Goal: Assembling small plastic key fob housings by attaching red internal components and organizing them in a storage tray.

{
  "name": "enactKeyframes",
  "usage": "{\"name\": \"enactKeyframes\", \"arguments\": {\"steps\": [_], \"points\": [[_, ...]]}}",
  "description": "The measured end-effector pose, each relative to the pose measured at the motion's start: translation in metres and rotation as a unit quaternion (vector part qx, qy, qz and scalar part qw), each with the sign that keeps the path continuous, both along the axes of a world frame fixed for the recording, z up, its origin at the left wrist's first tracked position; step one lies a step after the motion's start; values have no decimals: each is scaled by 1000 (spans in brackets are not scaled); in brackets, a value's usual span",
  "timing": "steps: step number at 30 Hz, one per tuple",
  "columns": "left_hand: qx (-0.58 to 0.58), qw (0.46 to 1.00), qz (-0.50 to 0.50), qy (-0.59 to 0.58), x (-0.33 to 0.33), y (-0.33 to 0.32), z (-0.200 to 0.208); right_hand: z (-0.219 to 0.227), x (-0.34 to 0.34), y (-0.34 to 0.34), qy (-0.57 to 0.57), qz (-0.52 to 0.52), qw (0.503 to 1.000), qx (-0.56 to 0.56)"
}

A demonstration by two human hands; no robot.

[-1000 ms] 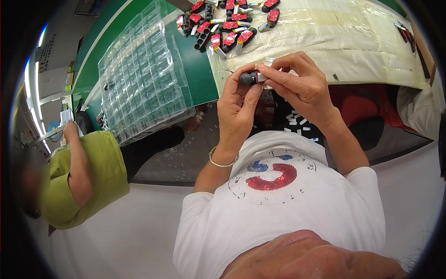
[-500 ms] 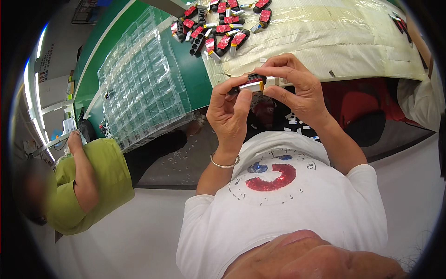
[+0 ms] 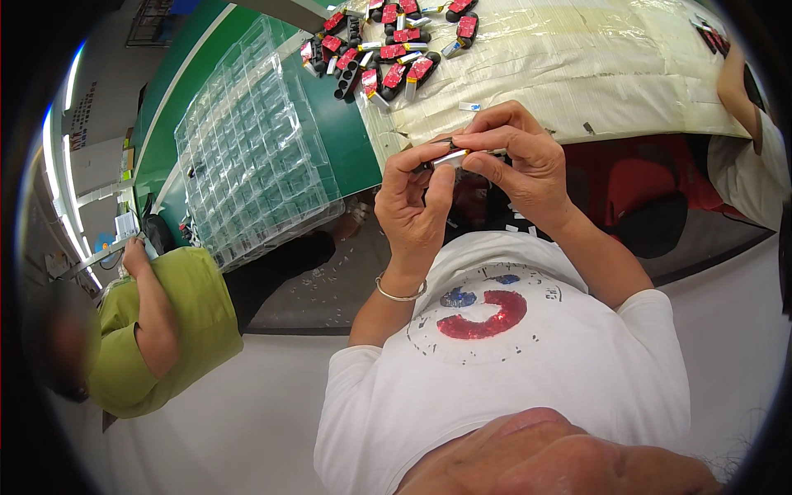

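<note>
Both hands are held together in front of my chest, over the near edge of the covered table. My left hand [image 3: 412,202] grips a small black casing between thumb and fingers, with a silver pouch battery [image 3: 451,157] lying along its near side. The battery has a yellow strip at its right end. My right hand [image 3: 524,169] is closed at that end, thumb and fingertips pinched against the piece; exactly what the tips hold is hidden. Beyond my hands, a pile of similar black casings [image 3: 394,76] with red pads and silver batteries lies on the table.
Clear plastic compartment trays [image 3: 252,157] are stacked on the green table [image 3: 346,140] at left. A white slip [image 3: 470,106] lies on the cream covering [image 3: 561,74]. A person in green [image 3: 165,330] sits at left; another person's arm [image 3: 737,87] reaches in at right. A red chair [image 3: 648,186] stands under the table.
The held casing has tilted, so its battery slants up to the right. My right fingers have drawn closer together at its end. At right, the other person's arm has come further into view.
</note>
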State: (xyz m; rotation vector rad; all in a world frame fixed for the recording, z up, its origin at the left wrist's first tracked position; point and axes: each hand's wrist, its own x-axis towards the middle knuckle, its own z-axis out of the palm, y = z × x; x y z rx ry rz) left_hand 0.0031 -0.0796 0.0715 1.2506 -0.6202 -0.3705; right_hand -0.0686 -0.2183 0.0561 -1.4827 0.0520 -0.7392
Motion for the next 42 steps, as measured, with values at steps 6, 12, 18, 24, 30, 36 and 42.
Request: {"name": "enactKeyframes", "arguments": {"steps": [6,12,18,24,30,36,42], "points": [[24,998,34,-57,2,-1,-4,-4,4,6,-17,79,984,158],[52,991,50,-108,11,-2,-3,-11,13,7,-7,99,983,154],[82,997,-9,-8,37,7,-8,-18,27,-3,106,129,964,207],[128,990,46,-30,91,30,6,-14,55,-41,115,-44,964,-238],[185,957,203,-88,192,100,-8,-36,67,-47,132,-68,873,-464],[298,929,186,-114,182,143,-7,-35,64,-45,153,-79,910,-377],[366,889,154,-230,162,159,-11,-35,66,-49,148,-92,916,-360]]}}
